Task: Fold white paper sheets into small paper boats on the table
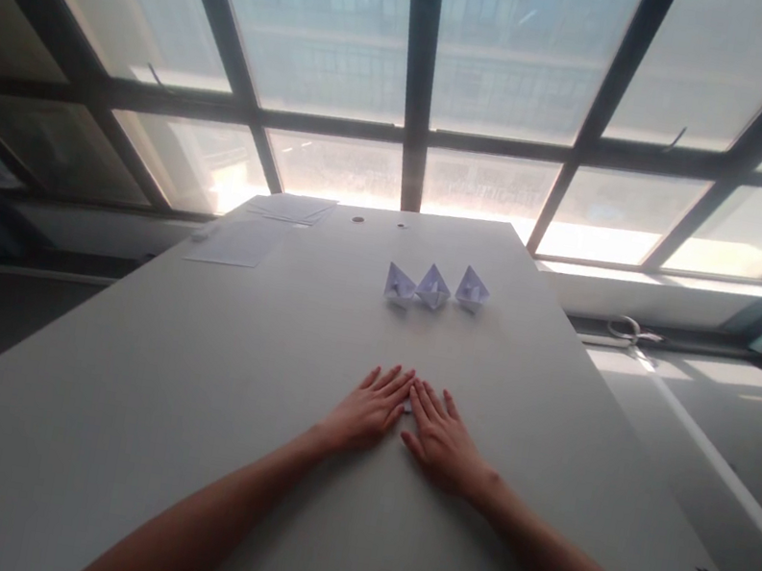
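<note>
My left hand (369, 410) and my right hand (442, 442) lie flat, palms down, on the white table (185, 409), fingertips touching each other near the middle. A tiny bit of white shows between the fingertips; what it is I cannot tell. Neither hand grips anything. Beyond my hands stand three folded white paper boats (434, 287) in a row, side by side, well clear of my fingers.
Loose white paper sheets (234, 243) lie at the table's far left, more sheets (292, 207) behind them. Two small dark round objects (358, 219) sit near the far edge. Large windows rise behind. A white ledge with a metal handle (626, 329) runs right.
</note>
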The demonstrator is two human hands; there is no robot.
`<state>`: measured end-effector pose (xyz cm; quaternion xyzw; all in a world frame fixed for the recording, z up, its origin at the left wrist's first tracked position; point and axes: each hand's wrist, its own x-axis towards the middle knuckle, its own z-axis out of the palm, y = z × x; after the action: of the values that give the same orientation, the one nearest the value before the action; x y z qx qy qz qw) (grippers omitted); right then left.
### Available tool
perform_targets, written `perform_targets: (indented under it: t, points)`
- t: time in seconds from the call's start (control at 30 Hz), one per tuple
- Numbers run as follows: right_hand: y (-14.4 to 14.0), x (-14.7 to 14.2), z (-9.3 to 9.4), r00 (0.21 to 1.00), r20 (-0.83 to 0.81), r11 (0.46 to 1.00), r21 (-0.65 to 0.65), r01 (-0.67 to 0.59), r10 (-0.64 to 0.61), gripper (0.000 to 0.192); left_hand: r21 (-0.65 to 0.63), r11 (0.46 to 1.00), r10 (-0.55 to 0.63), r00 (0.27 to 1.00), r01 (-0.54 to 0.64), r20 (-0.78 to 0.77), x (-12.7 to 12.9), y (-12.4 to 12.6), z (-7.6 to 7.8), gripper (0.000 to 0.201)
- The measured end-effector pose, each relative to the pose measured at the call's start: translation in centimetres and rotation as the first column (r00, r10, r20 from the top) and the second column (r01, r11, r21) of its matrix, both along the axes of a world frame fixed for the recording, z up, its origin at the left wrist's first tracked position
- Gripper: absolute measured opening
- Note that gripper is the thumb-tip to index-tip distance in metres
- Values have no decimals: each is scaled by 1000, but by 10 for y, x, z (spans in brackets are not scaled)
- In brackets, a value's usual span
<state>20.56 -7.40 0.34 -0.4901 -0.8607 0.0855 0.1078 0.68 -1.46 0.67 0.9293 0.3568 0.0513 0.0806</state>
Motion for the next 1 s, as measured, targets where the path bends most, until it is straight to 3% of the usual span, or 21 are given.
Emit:
perform_targets:
  t: [0.57,1.0]
  points:
    - [3,4,1,1000,17,999,-46,-11,12,75,-37,997,77,995,-75,57,3,1,-2,52]
    - [3,5,0,1000,14,999,-31,-26,27,71,-102,991,106,982,-91,154,-1,5,-4,77]
